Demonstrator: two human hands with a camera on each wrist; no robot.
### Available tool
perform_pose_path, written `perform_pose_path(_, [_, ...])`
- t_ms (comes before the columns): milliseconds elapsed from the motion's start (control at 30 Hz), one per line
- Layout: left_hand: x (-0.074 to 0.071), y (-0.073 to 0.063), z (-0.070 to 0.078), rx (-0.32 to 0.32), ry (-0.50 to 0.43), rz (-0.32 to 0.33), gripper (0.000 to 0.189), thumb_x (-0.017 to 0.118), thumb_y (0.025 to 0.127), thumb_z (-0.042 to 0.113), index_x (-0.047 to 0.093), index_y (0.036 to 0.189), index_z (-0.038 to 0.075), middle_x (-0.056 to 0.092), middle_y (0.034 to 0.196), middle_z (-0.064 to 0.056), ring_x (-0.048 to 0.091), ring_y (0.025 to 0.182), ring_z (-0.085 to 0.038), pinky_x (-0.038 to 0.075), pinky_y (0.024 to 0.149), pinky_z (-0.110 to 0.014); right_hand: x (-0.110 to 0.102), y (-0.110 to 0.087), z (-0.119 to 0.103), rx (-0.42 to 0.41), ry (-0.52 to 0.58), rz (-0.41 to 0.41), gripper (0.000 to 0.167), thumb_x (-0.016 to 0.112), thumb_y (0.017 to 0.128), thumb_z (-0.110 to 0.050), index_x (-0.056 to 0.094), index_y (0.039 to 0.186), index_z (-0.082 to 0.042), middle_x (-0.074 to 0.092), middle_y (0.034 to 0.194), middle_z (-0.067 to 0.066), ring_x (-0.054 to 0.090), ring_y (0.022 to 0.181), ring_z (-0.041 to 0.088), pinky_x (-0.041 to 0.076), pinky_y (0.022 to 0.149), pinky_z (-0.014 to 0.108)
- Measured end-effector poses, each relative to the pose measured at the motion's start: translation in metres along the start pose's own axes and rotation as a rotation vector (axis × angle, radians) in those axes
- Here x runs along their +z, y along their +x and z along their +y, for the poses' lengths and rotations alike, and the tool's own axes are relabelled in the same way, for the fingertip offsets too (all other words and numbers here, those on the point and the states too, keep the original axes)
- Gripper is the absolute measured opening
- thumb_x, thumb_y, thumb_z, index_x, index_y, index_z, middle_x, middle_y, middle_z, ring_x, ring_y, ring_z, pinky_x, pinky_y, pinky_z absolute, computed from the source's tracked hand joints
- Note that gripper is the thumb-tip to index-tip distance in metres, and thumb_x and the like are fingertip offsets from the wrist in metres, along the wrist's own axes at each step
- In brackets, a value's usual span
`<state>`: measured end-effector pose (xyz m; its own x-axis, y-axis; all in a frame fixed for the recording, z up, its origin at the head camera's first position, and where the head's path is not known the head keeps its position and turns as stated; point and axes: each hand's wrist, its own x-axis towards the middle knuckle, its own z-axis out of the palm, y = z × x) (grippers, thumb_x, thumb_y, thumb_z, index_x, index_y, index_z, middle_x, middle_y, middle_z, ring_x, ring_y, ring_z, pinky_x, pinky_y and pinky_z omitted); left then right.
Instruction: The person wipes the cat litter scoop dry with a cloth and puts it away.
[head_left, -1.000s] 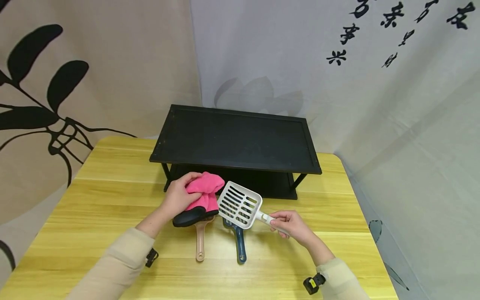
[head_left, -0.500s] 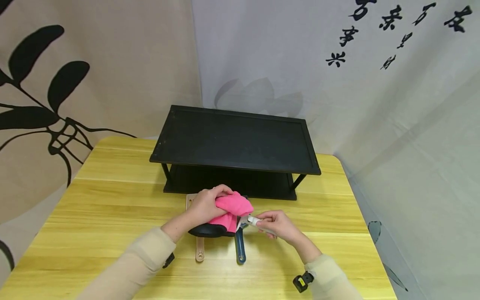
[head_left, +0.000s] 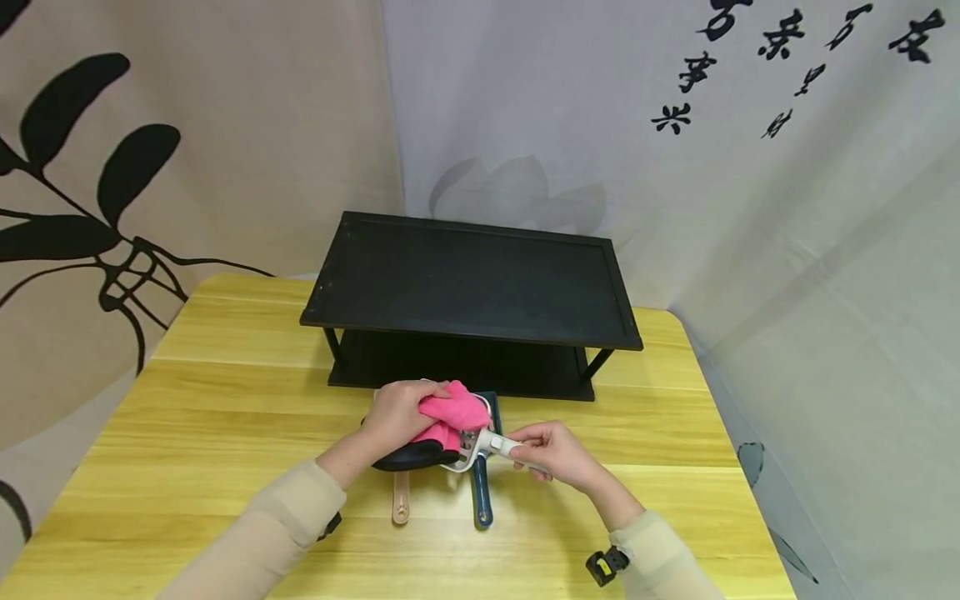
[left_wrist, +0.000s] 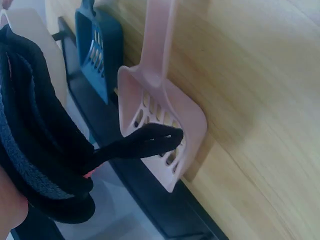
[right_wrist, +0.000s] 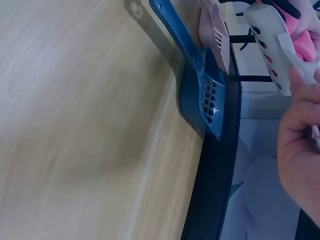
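Observation:
My left hand [head_left: 396,415] grips a pink cloth mitt [head_left: 453,410] with a black cuff; a black loop [left_wrist: 145,141] hangs from the cuff in the left wrist view. The mitt lies against the slotted head of a white litter scoop [right_wrist: 270,45], covering much of it in the head view. My right hand [head_left: 551,450] pinches that scoop's handle between thumb and fingers. Below, a pink litter scoop [left_wrist: 192,110] and a dark blue litter scoop [right_wrist: 202,92] rest side by side on the table, handles towards me. In the head view their heads are mostly hidden.
A black two-tier rack [head_left: 480,279] stands behind the scoops, its lower shelf [head_left: 450,362] close to their heads. The wooden table [head_left: 225,417] runs back to a cloth backdrop [head_left: 510,108] printed with leaves and characters.
My left hand has brought the mitt rightwards onto the white scoop's head, then shifted slightly left across it. My right hand has moved a little left with the scoop, whose head has tilted.

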<state>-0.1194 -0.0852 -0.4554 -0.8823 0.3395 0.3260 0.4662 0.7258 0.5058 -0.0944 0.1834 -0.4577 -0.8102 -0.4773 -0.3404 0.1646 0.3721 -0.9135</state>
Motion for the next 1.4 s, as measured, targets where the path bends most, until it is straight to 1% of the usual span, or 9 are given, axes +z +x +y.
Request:
perform_pose_path(100, [-0.003, 0.000, -0.004, 0.014, 0.009, 0.030, 0.022, 0.079, 0.071, 0.010, 0.073, 0.091, 0.014, 0.073, 0.095, -0.004, 0.069, 0.087, -0.021, 0.054, 0.077, -0.035, -0.002, -0.001, 0.000, -0.003, -0.015, 0.002, 0.031, 0.065, 0.088, -0.017, 0.064, 0.111, 0.004, 0.065, 0.071, 0.005, 0.043, 0.044, 0.006, 0.033, 0.042, 0.018])
perform_pose_path(200, [-0.008, 0.000, -0.009, -0.001, -0.005, 0.033, 0.022, 0.079, 0.071, 0.011, 0.073, 0.093, 0.013, 0.073, 0.095, -0.006, 0.069, 0.088, -0.022, 0.054, 0.079, -0.036, -0.005, -0.003, 0.001, -0.014, -0.021, -0.002, 0.032, 0.064, 0.088, -0.018, 0.064, 0.110, 0.005, 0.065, 0.071, 0.003, 0.043, 0.044, 0.006, 0.033, 0.042, 0.018])
perform_pose_path(333, [-0.017, 0.003, -0.018, -0.110, -0.087, 0.025, 0.025, 0.078, 0.073, 0.011, 0.071, 0.097, 0.012, 0.072, 0.096, -0.008, 0.068, 0.085, -0.025, 0.054, 0.077, -0.039, -0.008, -0.006, 0.005, -0.026, -0.032, -0.009, 0.032, 0.064, 0.088, -0.017, 0.064, 0.110, 0.007, 0.067, 0.072, 0.010, 0.043, 0.043, 0.005, 0.033, 0.041, 0.017])
perform_pose_path(467, [-0.028, 0.005, -0.031, -0.233, -0.202, 0.037, 0.037, 0.076, 0.073, 0.011, 0.067, 0.109, 0.010, 0.071, 0.101, -0.012, 0.066, 0.088, -0.027, 0.052, 0.079, -0.043, -0.012, -0.011, 0.010, -0.014, -0.060, -0.004, 0.030, 0.064, 0.088, -0.016, 0.064, 0.109, 0.006, 0.068, 0.077, 0.019, 0.044, 0.044, 0.005, 0.033, 0.041, 0.016])
perform_pose_path(733, [-0.043, 0.006, -0.044, -0.288, -0.259, 0.043, 0.044, 0.075, 0.075, 0.007, 0.065, 0.118, 0.007, 0.067, 0.112, -0.017, 0.064, 0.097, -0.031, 0.052, 0.082, -0.046, -0.016, -0.014, 0.017, -0.016, -0.084, 0.015, 0.031, 0.063, 0.089, -0.016, 0.062, 0.110, 0.007, 0.067, 0.080, 0.012, 0.045, 0.050, 0.008, 0.039, 0.045, 0.020])
perform_pose_path(867, [-0.046, 0.009, -0.039, -0.288, -0.269, 0.026, 0.046, 0.074, 0.077, 0.008, 0.063, 0.122, 0.008, 0.065, 0.116, -0.017, 0.063, 0.099, -0.031, 0.052, 0.083, -0.045, -0.017, -0.014, 0.015, -0.020, -0.101, 0.012, 0.030, 0.059, 0.092, -0.017, 0.062, 0.112, 0.005, 0.066, 0.090, 0.019, 0.045, 0.055, 0.010, 0.041, 0.049, 0.020])
perform_pose_path(1000, [-0.049, 0.016, -0.024, -0.268, -0.257, 0.002, 0.046, 0.073, 0.078, 0.008, 0.063, 0.123, 0.011, 0.065, 0.118, -0.015, 0.062, 0.098, -0.029, 0.052, 0.082, -0.042, -0.016, -0.013, 0.011, -0.016, -0.141, 0.039, 0.031, 0.060, 0.091, -0.021, 0.064, 0.113, 0.001, 0.063, 0.097, 0.016, 0.045, 0.061, 0.010, 0.040, 0.053, 0.021])
perform_pose_path(1233, [-0.047, 0.021, 0.007, -0.133, -0.214, -0.067, 0.045, 0.074, 0.078, 0.013, 0.064, 0.122, 0.015, 0.066, 0.118, -0.008, 0.063, 0.103, -0.025, 0.051, 0.088, -0.041, -0.016, -0.011, 0.006, 0.000, -0.198, 0.087, 0.032, 0.061, 0.090, -0.025, 0.066, 0.112, -0.002, 0.061, 0.099, 0.012, 0.046, 0.067, 0.013, 0.040, 0.056, 0.022])
perform_pose_path(1400, [-0.043, 0.022, 0.021, -0.063, -0.197, -0.097, 0.044, 0.074, 0.077, 0.013, 0.065, 0.120, 0.017, 0.067, 0.115, -0.005, 0.063, 0.099, -0.022, 0.052, 0.085, -0.038, -0.015, -0.011, 0.003, -0.020, -0.212, 0.101, 0.030, 0.062, 0.090, -0.023, 0.067, 0.111, -0.003, 0.063, 0.102, 0.013, 0.047, 0.071, 0.014, 0.041, 0.057, 0.023])
